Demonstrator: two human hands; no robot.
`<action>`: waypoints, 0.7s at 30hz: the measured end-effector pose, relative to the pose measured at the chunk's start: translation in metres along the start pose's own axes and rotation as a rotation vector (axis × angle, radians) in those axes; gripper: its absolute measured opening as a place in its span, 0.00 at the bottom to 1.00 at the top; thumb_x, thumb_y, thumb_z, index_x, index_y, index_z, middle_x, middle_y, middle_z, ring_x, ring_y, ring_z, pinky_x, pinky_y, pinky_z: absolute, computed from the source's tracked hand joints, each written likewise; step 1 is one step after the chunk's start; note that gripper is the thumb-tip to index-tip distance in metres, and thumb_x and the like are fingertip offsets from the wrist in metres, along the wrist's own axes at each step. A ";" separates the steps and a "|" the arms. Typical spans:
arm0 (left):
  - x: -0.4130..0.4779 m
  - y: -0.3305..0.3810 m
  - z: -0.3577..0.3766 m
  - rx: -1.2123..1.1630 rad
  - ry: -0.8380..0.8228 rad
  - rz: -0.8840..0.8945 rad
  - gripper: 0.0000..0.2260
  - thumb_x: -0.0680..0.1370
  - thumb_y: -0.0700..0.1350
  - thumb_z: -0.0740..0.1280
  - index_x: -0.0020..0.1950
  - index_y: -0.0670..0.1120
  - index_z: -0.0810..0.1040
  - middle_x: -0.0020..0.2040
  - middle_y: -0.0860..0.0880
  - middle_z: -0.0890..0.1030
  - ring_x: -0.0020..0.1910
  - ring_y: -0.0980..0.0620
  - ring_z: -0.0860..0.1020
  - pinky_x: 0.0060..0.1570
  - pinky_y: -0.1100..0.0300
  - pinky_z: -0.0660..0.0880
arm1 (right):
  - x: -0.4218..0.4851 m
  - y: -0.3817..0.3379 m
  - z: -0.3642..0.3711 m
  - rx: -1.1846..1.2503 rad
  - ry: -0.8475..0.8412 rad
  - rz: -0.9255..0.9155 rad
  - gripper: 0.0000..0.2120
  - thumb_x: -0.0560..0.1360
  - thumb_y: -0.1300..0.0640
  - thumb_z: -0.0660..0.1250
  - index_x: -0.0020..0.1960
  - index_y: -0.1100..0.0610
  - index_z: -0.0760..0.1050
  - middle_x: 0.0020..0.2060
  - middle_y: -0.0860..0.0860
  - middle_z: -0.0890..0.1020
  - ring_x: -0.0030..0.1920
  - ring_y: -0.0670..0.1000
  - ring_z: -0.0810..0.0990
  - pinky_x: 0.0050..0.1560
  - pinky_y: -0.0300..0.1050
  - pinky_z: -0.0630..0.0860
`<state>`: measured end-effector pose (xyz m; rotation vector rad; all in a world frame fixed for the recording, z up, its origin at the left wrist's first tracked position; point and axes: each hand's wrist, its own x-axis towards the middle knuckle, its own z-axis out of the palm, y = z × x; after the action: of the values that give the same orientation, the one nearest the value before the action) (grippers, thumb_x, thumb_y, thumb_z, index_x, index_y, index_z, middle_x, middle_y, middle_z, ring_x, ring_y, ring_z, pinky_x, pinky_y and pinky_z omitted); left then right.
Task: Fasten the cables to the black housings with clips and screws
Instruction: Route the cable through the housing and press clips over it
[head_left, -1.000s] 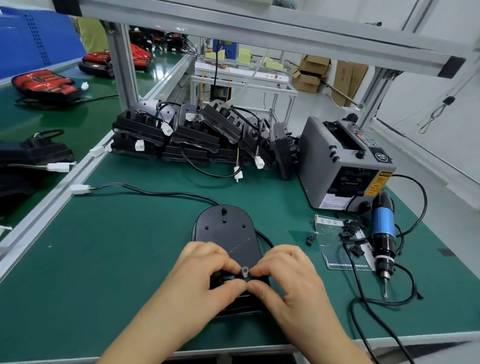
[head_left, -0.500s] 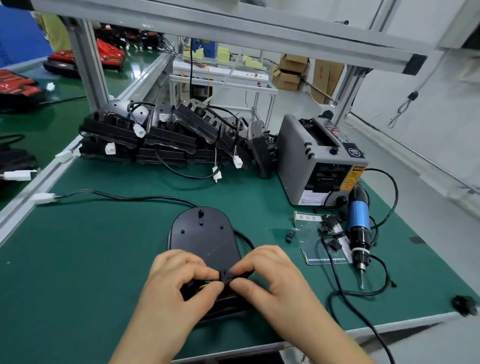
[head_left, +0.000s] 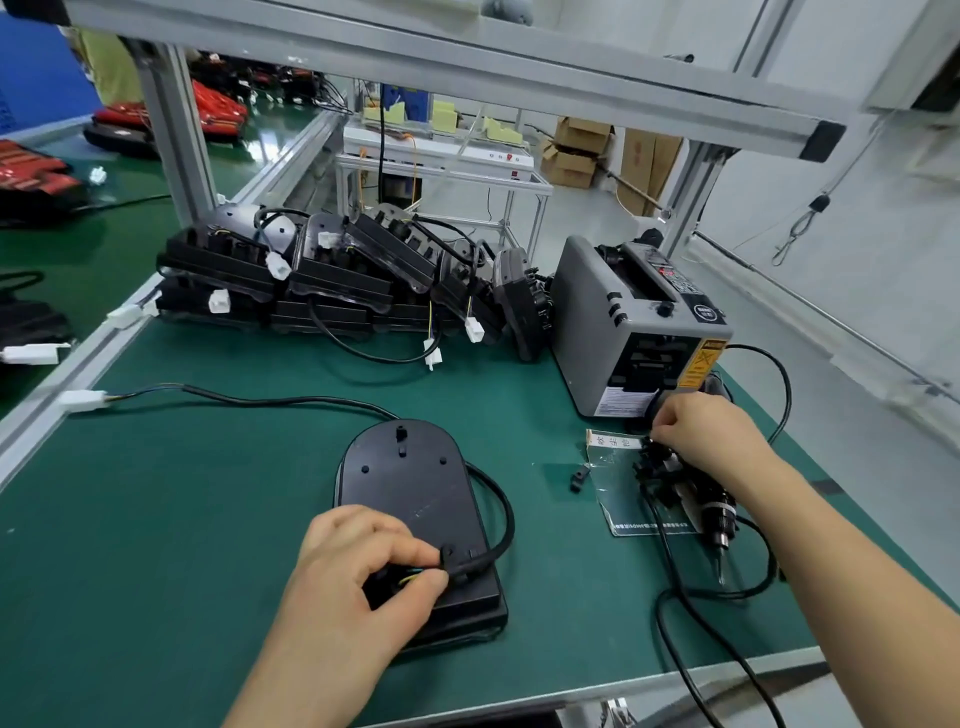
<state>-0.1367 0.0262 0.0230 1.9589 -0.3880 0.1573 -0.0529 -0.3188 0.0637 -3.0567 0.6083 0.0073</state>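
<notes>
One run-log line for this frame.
left hand pinches cable on housing | right hand at clip pile, grip unclear | screwdriver lying beside pile

The left hand (head_left: 363, 566) lies near, palm down, thumb and forefinger pinching the end of a thin black rubber cable (head_left: 506, 519). The bare right forearm stretches far and right. The right hand (head_left: 701, 431) is knuckles up, fingers curled downward; what they hold is hidden.

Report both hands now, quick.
Left hand: closed, pinching the cable against the black housing.
Right hand: fingers curled at the clips; whether it grips one cannot be told.
</notes>
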 end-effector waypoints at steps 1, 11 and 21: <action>0.000 0.000 0.000 0.002 0.000 -0.001 0.14 0.59 0.63 0.64 0.42 0.65 0.79 0.46 0.65 0.78 0.56 0.66 0.68 0.48 0.81 0.60 | 0.002 0.000 0.002 0.012 -0.014 0.007 0.06 0.74 0.56 0.65 0.43 0.55 0.80 0.36 0.51 0.83 0.42 0.53 0.80 0.43 0.46 0.77; -0.001 0.002 -0.002 0.001 -0.024 -0.032 0.10 0.61 0.58 0.69 0.42 0.64 0.80 0.46 0.64 0.77 0.56 0.65 0.68 0.48 0.80 0.60 | 0.008 -0.016 0.009 -0.117 -0.089 0.124 0.08 0.72 0.50 0.66 0.44 0.55 0.75 0.38 0.50 0.80 0.42 0.53 0.79 0.43 0.44 0.71; -0.003 0.003 -0.002 0.032 -0.030 -0.054 0.13 0.67 0.40 0.76 0.37 0.60 0.81 0.45 0.64 0.77 0.57 0.65 0.68 0.48 0.80 0.60 | -0.003 -0.017 0.015 0.052 -0.033 0.026 0.04 0.72 0.57 0.63 0.41 0.54 0.76 0.39 0.50 0.81 0.44 0.52 0.78 0.44 0.45 0.76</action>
<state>-0.1403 0.0273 0.0259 2.0034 -0.3534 0.0996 -0.0490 -0.3014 0.0489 -2.9925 0.6357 0.0423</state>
